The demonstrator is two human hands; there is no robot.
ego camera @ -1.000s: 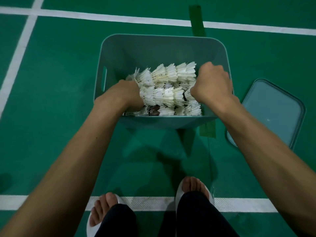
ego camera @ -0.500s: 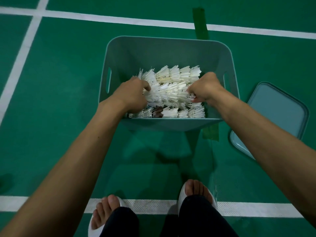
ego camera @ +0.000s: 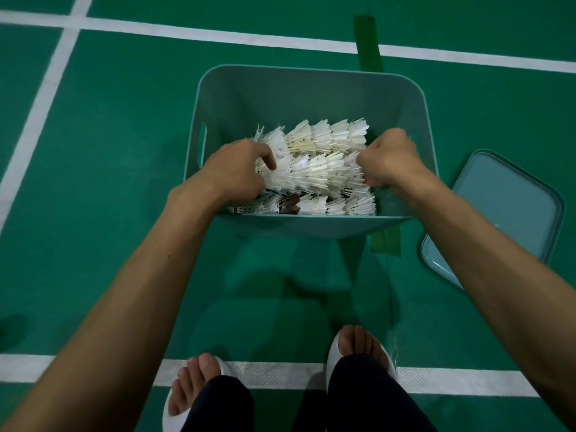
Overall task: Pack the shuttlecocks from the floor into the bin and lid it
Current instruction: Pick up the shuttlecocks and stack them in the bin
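Shuttlecocks (ego camera: 324, 169) lie in nested white rows inside the grey-green bin (ego camera: 296, 98). Nearest, two feet in white slippers (ego camera: 333, 353) stand on a white court line (ego camera: 280, 374). Beyond them, the left hand (ego camera: 237, 173) and right hand (ego camera: 389, 160) reach into the bin, fingers curled round opposite ends of one row. The lid (ego camera: 505, 207) lies on the green floor (ego camera: 109, 182) just right of the bin. Farthest, dark green tape (ego camera: 367, 42) crosses another line.

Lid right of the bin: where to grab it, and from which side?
On the lid, probably the raised rim of the edge facing the bin, pinched from above. It lies flat on the floor, so only the rim offers purchase; the right hand is nearest.
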